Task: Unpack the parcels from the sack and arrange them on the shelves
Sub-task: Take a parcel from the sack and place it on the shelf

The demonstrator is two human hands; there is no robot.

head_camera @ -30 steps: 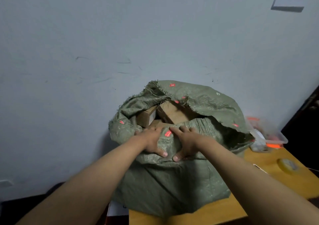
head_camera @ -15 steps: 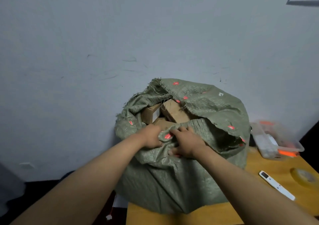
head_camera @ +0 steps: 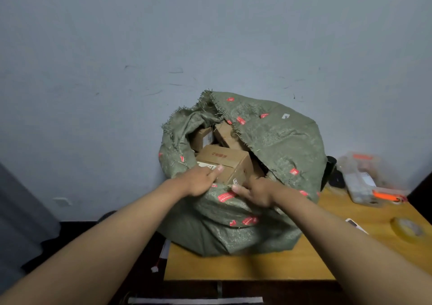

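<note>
Now both hands at sack (head_camera: 257,229) mouth on table (head_camera: 245,267). Left hand (head_camera: 201,180) grips near box (head_camera: 224,166), thumb on top; right hand (head_camera: 254,191) grips sack edge beside box. Better pull edge lower, lift box straight up.

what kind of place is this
Probably a small parcel sorting or storage room: a green woven sack stuffed with cardboard parcels sits on a wooden table against a bare wall, with a roll of tape nearby.
</note>
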